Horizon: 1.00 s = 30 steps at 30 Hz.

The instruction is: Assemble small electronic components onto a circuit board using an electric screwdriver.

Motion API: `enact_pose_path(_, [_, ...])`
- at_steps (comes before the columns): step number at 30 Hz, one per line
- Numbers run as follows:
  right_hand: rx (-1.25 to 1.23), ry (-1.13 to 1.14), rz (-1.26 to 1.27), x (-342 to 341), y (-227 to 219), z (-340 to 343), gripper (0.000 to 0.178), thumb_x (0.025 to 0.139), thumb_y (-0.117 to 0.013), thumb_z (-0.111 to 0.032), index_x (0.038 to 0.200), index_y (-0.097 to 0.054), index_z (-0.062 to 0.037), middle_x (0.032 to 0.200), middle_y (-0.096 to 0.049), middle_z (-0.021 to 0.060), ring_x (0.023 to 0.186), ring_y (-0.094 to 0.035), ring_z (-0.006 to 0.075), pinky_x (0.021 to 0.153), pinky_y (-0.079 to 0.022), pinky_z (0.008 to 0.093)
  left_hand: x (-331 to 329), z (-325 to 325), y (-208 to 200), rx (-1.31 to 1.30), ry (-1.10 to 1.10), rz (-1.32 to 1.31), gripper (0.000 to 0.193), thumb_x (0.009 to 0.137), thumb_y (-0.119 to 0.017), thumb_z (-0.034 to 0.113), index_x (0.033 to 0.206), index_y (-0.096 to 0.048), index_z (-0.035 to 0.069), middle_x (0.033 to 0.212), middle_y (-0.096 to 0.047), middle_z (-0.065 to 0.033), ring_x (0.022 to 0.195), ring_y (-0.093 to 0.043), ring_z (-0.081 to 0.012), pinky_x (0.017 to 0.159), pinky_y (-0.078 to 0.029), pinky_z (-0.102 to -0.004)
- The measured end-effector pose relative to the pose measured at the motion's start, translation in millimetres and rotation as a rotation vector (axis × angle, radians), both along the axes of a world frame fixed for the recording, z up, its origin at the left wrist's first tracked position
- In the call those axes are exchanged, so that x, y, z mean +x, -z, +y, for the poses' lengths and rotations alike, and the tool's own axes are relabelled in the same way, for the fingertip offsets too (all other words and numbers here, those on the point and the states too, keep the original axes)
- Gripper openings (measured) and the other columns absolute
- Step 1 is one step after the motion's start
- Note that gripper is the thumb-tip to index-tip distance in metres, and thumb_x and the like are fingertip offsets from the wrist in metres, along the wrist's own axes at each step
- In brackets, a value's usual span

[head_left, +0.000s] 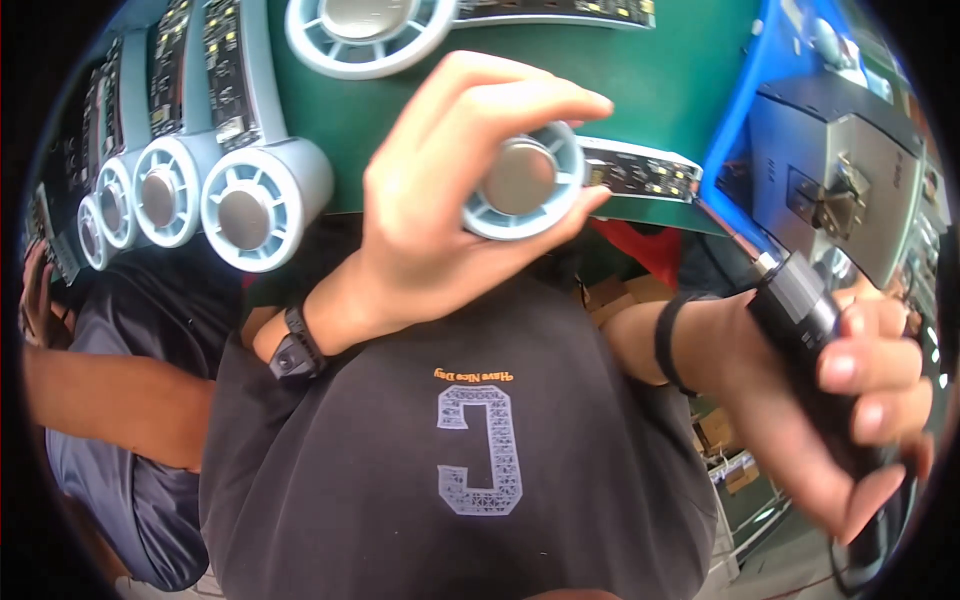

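Observation:
My left hand point(430, 180) curls its fingers and thumb around the round light-blue head of a handheld fan housing point(522, 178), which has spokes and a grey metal disc at its centre. The housing's handle points right, with a black circuit board point(640, 175) showing along it. In my right hand point(870, 390) is a black electric screwdriver point(800, 310), tilted up and to the left. Its thin bit point(735, 232) reaches the far end of the circuit board; I cannot tell whether it sits on a screw.
Several similar fan housings point(250, 210) stand in a row at the left, and another point(370, 30) lies at the top on the green mat point(620, 80). A blue rim point(735, 120) and a grey metal box point(840, 180) are at the right. Another person's arm point(120, 405) shows at the left.

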State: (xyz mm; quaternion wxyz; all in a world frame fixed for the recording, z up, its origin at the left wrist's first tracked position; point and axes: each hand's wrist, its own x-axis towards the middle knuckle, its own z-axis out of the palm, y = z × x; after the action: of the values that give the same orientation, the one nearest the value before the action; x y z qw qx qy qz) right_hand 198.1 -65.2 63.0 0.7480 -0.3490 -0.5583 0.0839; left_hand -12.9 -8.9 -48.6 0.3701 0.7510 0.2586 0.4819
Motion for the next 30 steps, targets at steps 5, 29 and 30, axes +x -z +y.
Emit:
enact_pose_path(5, [-0.022, 0.004, 0.007, -25, 15, 15, 0.030, 0.099, -0.052, -0.040, 0.105, -0.057, -0.0101, 0.074, -0.051, 0.0000, 0.049, -0.046, 0.0156, 0.054, -0.038, 0.0338, 5, 2, 3, -0.033, 0.006, -0.045, 0.068, 0.073, -0.097, -0.003, 0.132, -0.064, -0.003, 0.117, -0.070, -0.0161, 0.102, -0.072, -0.0242, 0.084, -0.060, -0.0319])
enact_pose_path(29, [-0.296, -0.008, -0.179, -53, 0, 23, 0.031, 0.100, -0.053, -0.043, 0.107, -0.057, -0.0125, 0.075, -0.050, -0.0015, 0.053, -0.047, 0.0139, 0.058, -0.040, 0.0337, 1, -1, 5, -0.033, -0.004, -0.048, 0.057, 0.074, -0.095, -0.002, 0.125, -0.070, -0.002, 0.115, -0.071, -0.0161, 0.099, -0.072, -0.0275, 0.081, -0.060, -0.0342])
enact_pose_path(30, [-0.297, -0.009, -0.181, -51, 0, 21, 0.031, 0.100, -0.053, -0.043, 0.107, -0.057, -0.0125, 0.075, -0.050, -0.0015, 0.053, -0.047, 0.0139, 0.058, -0.040, 0.0337, 1, 0, 6, -0.017, -0.002, -0.051, 0.056, 0.073, -0.095, -0.001, 0.123, -0.072, -0.001, 0.115, -0.071, -0.0158, 0.100, -0.072, -0.0275, 0.081, -0.061, -0.0348])
